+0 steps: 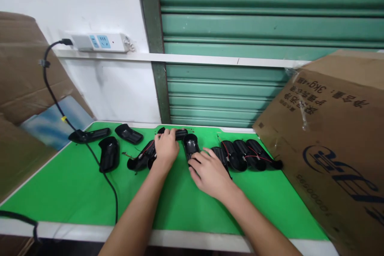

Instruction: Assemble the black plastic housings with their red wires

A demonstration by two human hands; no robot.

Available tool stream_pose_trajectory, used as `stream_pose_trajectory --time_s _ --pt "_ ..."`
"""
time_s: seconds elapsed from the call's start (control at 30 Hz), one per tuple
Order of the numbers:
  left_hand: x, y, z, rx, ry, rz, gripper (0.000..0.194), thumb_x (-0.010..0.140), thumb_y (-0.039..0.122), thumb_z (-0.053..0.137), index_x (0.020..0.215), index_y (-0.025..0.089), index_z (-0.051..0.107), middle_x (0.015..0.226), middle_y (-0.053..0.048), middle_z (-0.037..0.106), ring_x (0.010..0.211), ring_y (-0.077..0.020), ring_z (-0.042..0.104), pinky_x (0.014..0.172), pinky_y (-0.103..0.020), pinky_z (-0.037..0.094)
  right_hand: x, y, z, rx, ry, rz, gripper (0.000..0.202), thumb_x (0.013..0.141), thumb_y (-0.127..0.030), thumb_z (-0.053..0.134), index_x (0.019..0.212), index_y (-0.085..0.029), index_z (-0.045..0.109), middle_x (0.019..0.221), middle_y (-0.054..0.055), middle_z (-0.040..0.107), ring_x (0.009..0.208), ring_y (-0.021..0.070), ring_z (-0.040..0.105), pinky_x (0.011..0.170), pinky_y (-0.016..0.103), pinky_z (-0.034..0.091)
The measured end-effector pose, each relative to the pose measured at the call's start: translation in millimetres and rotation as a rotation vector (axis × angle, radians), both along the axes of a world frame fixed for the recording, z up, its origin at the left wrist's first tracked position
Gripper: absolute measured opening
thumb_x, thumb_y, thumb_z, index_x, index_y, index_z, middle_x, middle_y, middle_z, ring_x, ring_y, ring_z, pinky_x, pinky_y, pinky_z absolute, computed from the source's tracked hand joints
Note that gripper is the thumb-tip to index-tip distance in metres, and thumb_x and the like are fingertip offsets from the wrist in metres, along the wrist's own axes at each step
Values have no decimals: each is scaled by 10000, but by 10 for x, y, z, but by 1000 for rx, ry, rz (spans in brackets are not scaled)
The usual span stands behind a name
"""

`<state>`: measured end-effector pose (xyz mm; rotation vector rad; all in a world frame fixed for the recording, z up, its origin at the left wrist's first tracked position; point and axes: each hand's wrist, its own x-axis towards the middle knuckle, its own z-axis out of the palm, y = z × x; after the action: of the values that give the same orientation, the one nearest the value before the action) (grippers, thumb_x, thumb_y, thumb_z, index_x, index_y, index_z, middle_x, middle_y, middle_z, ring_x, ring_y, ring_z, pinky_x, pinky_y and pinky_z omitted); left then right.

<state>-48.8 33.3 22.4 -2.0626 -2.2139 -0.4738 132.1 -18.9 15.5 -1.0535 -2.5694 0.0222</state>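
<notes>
From the head camera, we look down on a bright green tabletop with white edges [186, 204]. Our left hand [167, 147] reaches to the back of it, fingers bent over a dark, elongated black plastic piece [181, 134]; we cannot tell whether the fingers are clamped on it. Our right hand [210, 174] lies with its fingers partly spread over the near end of a glossy black curved plastic shell [191, 142], near the middle of the tabletop; contact shows, but we cannot tell whether it is gripped.

Beside our left wrist we see a black shell with a thin red wire [139, 162], partly hidden by the hand. Farther left lie three loose black moulded shells [109, 154], with a long black cable [45, 74] crossing in front. To our right, several black ribbed shells with red wires [241, 154] stand side by side, near a large printed brown cardboard box [288, 140].
</notes>
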Motion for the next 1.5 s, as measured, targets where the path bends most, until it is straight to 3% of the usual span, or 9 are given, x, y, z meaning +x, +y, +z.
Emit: stream_pose_trajectory --time_s 0.3,0.53,0.77,0.9,1.03,1.13,1.23,1.4,1.5 --pt "-83 60 -7 56 -25 24 430 894 151 486 1292 205 641 1154 -146 696 1103 -323 645 1009 -486 410 28 -23 -31 -103 106 142 176 957 -246 595 1057 -227 739 1232 71 714 1153 261 659 1167 548 389" --pt "-167 87 40 182 -132 12 401 929 174 439 1262 219 658 1078 -104 726 1065 -290 650 1062 -469 364 73 -6 -21 -117 93 60 304 958 -259 595 1243 -207 688 1338 133 650 1219 297 632 1121 537 448" --pt "-120 34 112 378 -188 -81 353 967 166 424 1222 233 659 947 -60 696 1001 -249 649 1116 -467 310 47 -32 -2 -215 182 134 203 942 -263 625 1118 -231 722 1304 93 689 1209 273 651 1178 572 366" --pt "-16 -19 109 457 -227 -242 324 982 172 447 1212 230 668 950 -53 695 995 -219 646 1157 -457 289 61 42 46 -242 499 28 192 960 -276 584 1110 -223 691 1099 93 736 1053 256 684 993 481 520" --pt "191 -116 70 516 -284 -465 340 994 195 476 1300 235 619 915 -29 699 934 -184 650 1175 -441 313 96 179 54 -578 1090 -141 357 914 -430 644 1203 -231 580 1134 91 701 840 202 727 810 398 603" --pt "349 -202 23 580 -305 -669 385 993 174 495 1370 241 541 959 -22 711 905 -157 659 1172 -427 342 127 269 61 -812 1418 -142 431 837 -515 724 1131 -240 570 1042 39 692 710 161 705 670 335 615" --pt "413 -269 9 673 -325 -767 435 944 217 584 1372 257 515 1074 -59 693 1012 -195 648 1111 -434 409 172 318 85 -819 1558 -177 407 776 -442 801 1061 -235 598 895 -13 686 622 126 660 595 274 585" --pt "310 -252 111 648 -888 -594 452 880 361 602 1304 208 565 1300 -133 597 1261 -295 532 1093 -480 423 245 326 124 -783 1598 -187 376 740 -315 785 1069 -233 623 861 -35 682 527 107 617 511 255 540" --pt "240 -183 198 90 -1538 -522 443 871 416 568 1246 187 616 1324 -131 621 1282 -311 549 1059 -458 469 260 301 138 -877 1514 -100 368 742 -289 755 1086 -240 633 880 -28 678 539 110 609 497 256 534"
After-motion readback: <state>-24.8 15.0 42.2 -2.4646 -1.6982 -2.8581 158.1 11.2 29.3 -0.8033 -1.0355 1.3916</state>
